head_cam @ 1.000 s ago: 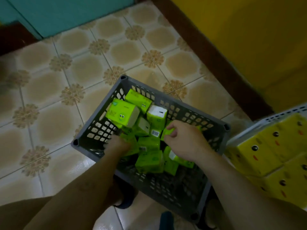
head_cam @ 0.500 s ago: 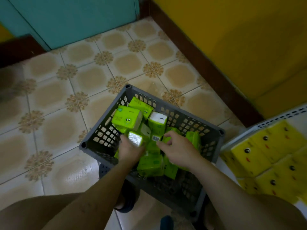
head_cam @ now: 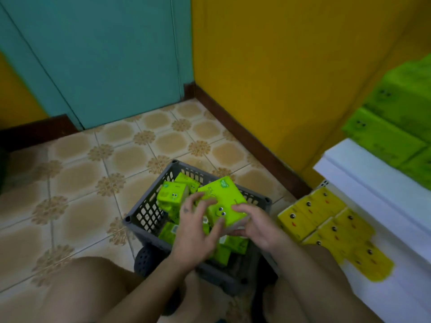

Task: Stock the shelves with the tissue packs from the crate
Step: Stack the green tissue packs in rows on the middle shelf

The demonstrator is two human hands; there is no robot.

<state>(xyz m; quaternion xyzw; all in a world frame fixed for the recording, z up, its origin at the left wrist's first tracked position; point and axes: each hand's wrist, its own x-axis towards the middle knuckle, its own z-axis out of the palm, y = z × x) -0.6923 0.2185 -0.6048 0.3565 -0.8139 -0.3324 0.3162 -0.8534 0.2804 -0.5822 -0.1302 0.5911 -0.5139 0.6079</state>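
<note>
Now two hands are working over one grey slatted crate (head_cam: 144, 213). Between them, one bright green tissue pack (head_cam: 221, 201) is hanging tilted just above the crate's right half, its cartoon face with two round eyes and a smile showing upward. The left hand (head_cam: 196, 234) is gripping the pack's left side, fingers spread wide and thumb under the face. The right hand (head_cam: 256, 227) is curling around its lower right edge. At least five more green packs (head_cam: 172, 198) are lying jumbled inside the crate. Right of the crate, at least six yellow packs (head_cam: 300, 220) are sitting on a white shelf (head_cam: 396, 297), and at least three shelved green packs (head_cam: 382, 138) are sitting one level higher.
</note>
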